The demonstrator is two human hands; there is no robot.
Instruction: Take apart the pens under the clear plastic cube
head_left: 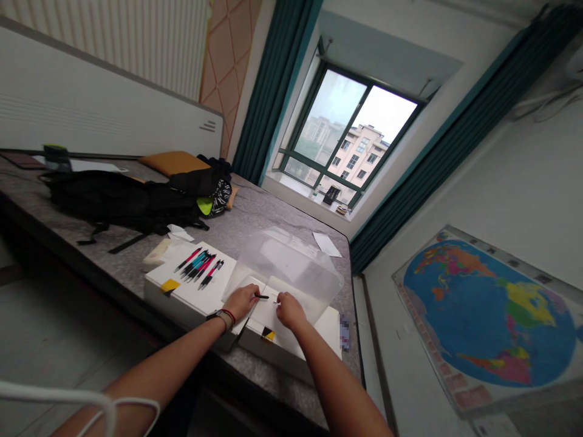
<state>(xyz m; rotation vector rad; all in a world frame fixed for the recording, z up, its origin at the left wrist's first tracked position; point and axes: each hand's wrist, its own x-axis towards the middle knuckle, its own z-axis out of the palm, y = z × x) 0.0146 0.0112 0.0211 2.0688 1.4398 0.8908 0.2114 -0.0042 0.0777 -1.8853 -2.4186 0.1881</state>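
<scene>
Head view, looking down along both forearms: the left grip is closed around a black pen barrel, the fingers hiding most of it and only a short end showing to the right. The right grip sits just beside it, fingers curled inward near a tiny pale piece, too small to make out; whether that piece is held, I cannot tell. Both grips hang over a white box, and the hands hide part of its top. Behind them stands a clear plastic cover, tilted and touching the box. To the left, a row of pink, teal and red pens lies on a white panel with a yellow-and-black label at its edge. A blurred patch hides the box's right end. The grey counter has open room toward the far corner, where a loose white sheet lies; its near edge runs just below the box. A black backpack sits at upper left.
</scene>
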